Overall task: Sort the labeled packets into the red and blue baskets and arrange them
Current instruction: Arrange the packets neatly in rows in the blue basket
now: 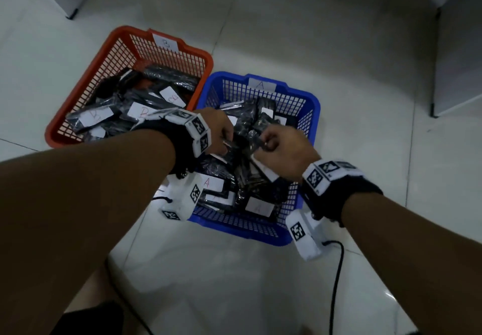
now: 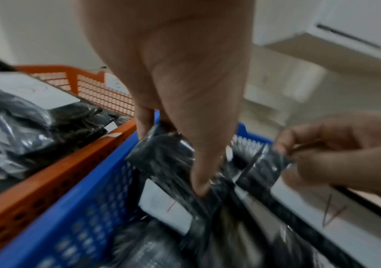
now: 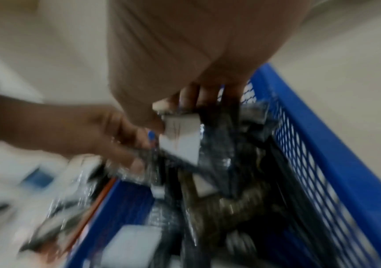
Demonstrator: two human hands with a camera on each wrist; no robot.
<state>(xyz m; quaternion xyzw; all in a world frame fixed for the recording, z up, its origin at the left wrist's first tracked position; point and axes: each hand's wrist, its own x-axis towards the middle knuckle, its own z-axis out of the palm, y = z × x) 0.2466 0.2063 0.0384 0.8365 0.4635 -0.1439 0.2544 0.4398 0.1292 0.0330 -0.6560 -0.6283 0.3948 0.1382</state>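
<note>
Both your hands are down in the blue basket (image 1: 307, 105), so you look to be at the arranging step, not the sorting: nearly every packet already lies in one basket or the other. Your left hand (image 1: 217, 128) has its fingers curled round the top of a black packet (image 2: 161, 157) standing near the left wall. Your right hand (image 1: 283, 149) pinches the upper edge of a second packet (image 2: 262, 168) just beside it. Next, I'd judge, you need to stand or lay these two in line with their neighbours, white labels facing up, and ease the crinkly film down without dragging others askew.

Nearest you in the blue basket, one label (image 1: 212, 184) reads a red "A"; the one to its right (image 1: 258, 207) is too faint to read. The packet in your right hand shows a pencilled "A" in the left wrist view. The tag on the basket's far rim (image 1: 261, 84) also reads "A".

Farther left, touching it, the red basket (image 1: 78, 92) holds packets (image 1: 96, 115) marked "B", heaped loosely. Its far-rim tag (image 1: 165, 43) seems a "B", but blurred.
</note>
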